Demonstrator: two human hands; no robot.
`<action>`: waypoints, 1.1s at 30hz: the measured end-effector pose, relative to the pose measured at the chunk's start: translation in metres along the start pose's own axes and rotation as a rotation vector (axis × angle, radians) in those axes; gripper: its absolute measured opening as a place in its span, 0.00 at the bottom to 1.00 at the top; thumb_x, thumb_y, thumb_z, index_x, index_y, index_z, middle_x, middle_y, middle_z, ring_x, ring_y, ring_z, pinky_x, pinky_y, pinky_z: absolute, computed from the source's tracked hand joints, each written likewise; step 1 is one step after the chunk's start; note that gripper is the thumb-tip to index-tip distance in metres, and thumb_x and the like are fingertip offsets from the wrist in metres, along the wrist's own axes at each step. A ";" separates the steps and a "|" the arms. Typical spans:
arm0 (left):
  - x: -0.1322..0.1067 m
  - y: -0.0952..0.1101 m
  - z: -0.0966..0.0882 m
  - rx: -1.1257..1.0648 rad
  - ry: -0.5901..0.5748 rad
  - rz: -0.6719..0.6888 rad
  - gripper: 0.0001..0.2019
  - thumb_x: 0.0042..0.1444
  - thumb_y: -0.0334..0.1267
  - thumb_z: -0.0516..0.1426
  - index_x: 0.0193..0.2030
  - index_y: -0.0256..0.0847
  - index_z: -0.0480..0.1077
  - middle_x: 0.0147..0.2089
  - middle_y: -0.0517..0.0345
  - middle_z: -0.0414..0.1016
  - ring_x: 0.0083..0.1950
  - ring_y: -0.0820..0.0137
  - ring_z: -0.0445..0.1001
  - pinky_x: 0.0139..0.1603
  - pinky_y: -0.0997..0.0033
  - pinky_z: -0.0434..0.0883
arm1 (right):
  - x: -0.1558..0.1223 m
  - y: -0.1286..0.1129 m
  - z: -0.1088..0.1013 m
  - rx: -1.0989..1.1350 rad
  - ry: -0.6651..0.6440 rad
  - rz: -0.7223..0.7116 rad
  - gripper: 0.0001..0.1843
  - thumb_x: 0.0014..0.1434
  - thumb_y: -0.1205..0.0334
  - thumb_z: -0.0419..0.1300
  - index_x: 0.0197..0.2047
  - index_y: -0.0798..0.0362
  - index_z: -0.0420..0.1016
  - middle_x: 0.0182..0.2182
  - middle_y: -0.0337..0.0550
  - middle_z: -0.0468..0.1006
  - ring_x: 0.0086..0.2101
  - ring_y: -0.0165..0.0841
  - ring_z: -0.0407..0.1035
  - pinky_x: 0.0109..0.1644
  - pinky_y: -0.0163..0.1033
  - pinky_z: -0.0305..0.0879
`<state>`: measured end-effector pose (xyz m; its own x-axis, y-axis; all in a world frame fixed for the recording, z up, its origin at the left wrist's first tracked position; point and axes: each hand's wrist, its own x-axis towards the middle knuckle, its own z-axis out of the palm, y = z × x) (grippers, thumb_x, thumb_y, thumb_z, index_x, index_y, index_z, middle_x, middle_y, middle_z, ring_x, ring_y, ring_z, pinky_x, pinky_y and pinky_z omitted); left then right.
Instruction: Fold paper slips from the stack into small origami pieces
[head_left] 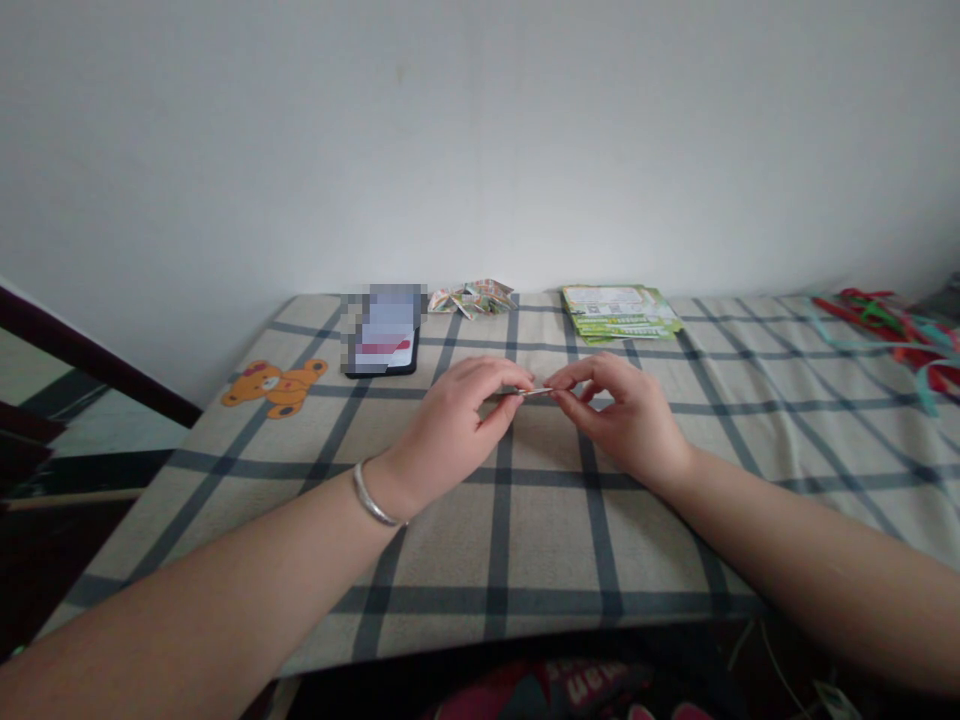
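Both hands meet over the middle of the table, pinching a small, thin, flat piece point(536, 391) seen nearly edge-on. Its kind is too small to make out. My left hand point(457, 415), with a silver bangle point(369, 498) on the wrist, grips the piece's left end between thumb and fingers. On the other side, my right hand point(626, 412) pinches the right end with thumb and fingertips. Only a short pale stretch shows between the two pinches; the rest is covered by fingers.
A checked cloth point(555, 560) covers the table. Near the wall lie a phone point(386, 335), crumpled printed paper point(474, 298) and stacked green cards point(622, 312). An orange bear figure point(276, 386) lies left; red and teal ribbons point(896, 330) lie far right.
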<state>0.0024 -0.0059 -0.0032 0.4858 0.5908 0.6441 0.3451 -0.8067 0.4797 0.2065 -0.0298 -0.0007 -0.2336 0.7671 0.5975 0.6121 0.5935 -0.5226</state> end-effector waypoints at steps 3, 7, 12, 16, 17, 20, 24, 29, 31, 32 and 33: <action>0.000 0.003 -0.002 0.007 0.022 0.028 0.05 0.62 0.32 0.55 0.42 0.41 0.71 0.44 0.56 0.77 0.48 0.69 0.74 0.54 0.64 0.70 | 0.001 -0.002 -0.002 -0.087 0.006 -0.060 0.03 0.60 0.64 0.60 0.34 0.51 0.74 0.31 0.42 0.78 0.31 0.33 0.69 0.35 0.40 0.66; 0.001 0.005 -0.004 0.057 0.054 0.042 0.05 0.62 0.34 0.56 0.41 0.41 0.73 0.42 0.57 0.78 0.46 0.70 0.75 0.51 0.66 0.71 | 0.002 -0.004 -0.003 -0.123 0.007 -0.109 0.02 0.59 0.65 0.60 0.34 0.51 0.74 0.30 0.42 0.78 0.30 0.31 0.68 0.34 0.39 0.64; 0.001 0.002 -0.002 0.107 0.065 0.020 0.07 0.63 0.33 0.54 0.43 0.40 0.74 0.41 0.57 0.79 0.45 0.71 0.76 0.50 0.68 0.72 | 0.001 -0.004 -0.002 -0.090 0.006 -0.098 0.03 0.59 0.65 0.60 0.33 0.51 0.72 0.29 0.41 0.77 0.30 0.32 0.67 0.34 0.39 0.64; -0.001 0.000 0.000 0.135 0.052 0.009 0.08 0.63 0.32 0.53 0.43 0.39 0.74 0.41 0.56 0.79 0.45 0.70 0.76 0.49 0.67 0.72 | 0.001 -0.003 -0.002 -0.039 -0.011 -0.062 0.04 0.60 0.65 0.59 0.33 0.50 0.71 0.29 0.41 0.75 0.30 0.32 0.67 0.34 0.39 0.64; -0.001 -0.001 0.000 0.147 0.044 0.014 0.08 0.63 0.32 0.54 0.43 0.39 0.74 0.41 0.56 0.79 0.45 0.70 0.76 0.49 0.67 0.72 | 0.001 -0.003 -0.002 -0.032 -0.003 -0.067 0.04 0.60 0.65 0.59 0.32 0.50 0.70 0.29 0.41 0.75 0.30 0.32 0.66 0.33 0.39 0.64; -0.002 -0.002 0.000 0.190 -0.005 0.019 0.06 0.62 0.33 0.55 0.41 0.39 0.74 0.40 0.55 0.79 0.43 0.68 0.76 0.47 0.66 0.72 | 0.001 -0.004 -0.002 -0.037 0.021 -0.123 0.05 0.61 0.65 0.59 0.32 0.50 0.68 0.28 0.40 0.73 0.30 0.31 0.65 0.33 0.39 0.64; -0.001 -0.002 -0.001 0.155 -0.028 -0.036 0.07 0.61 0.32 0.55 0.40 0.40 0.75 0.39 0.57 0.80 0.41 0.69 0.77 0.44 0.69 0.73 | 0.001 -0.003 0.000 0.000 0.002 -0.088 0.04 0.61 0.63 0.59 0.33 0.49 0.67 0.29 0.40 0.73 0.31 0.31 0.67 0.34 0.39 0.66; 0.001 -0.003 -0.001 0.011 0.014 -0.166 0.08 0.62 0.34 0.55 0.41 0.40 0.76 0.37 0.58 0.80 0.37 0.72 0.78 0.40 0.73 0.74 | 0.002 0.002 0.002 0.168 -0.025 0.126 0.06 0.59 0.59 0.61 0.35 0.51 0.68 0.31 0.40 0.76 0.29 0.29 0.70 0.31 0.36 0.70; 0.001 -0.006 -0.001 -0.046 0.022 -0.231 0.08 0.62 0.35 0.55 0.41 0.39 0.75 0.34 0.59 0.80 0.34 0.72 0.78 0.37 0.74 0.74 | 0.002 0.005 0.003 0.206 -0.087 0.181 0.07 0.59 0.58 0.61 0.33 0.52 0.70 0.30 0.40 0.76 0.28 0.29 0.71 0.31 0.35 0.69; 0.001 -0.007 0.000 -0.070 0.022 -0.256 0.08 0.62 0.36 0.55 0.41 0.39 0.75 0.33 0.59 0.80 0.33 0.73 0.79 0.36 0.75 0.74 | 0.002 0.006 0.003 0.220 -0.105 0.203 0.08 0.59 0.58 0.61 0.33 0.52 0.70 0.29 0.41 0.77 0.27 0.29 0.71 0.31 0.35 0.69; 0.001 -0.008 0.000 -0.089 0.019 -0.274 0.08 0.62 0.36 0.55 0.41 0.39 0.75 0.32 0.59 0.80 0.32 0.73 0.79 0.36 0.75 0.74 | 0.002 0.008 0.004 0.236 -0.113 0.221 0.08 0.59 0.57 0.61 0.33 0.53 0.71 0.29 0.41 0.77 0.27 0.29 0.71 0.30 0.35 0.68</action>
<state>0.0007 0.0011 -0.0063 0.3686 0.7875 0.4940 0.3894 -0.6133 0.6872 0.2079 -0.0222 -0.0062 -0.2054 0.8978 0.3897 0.4689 0.4398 -0.7660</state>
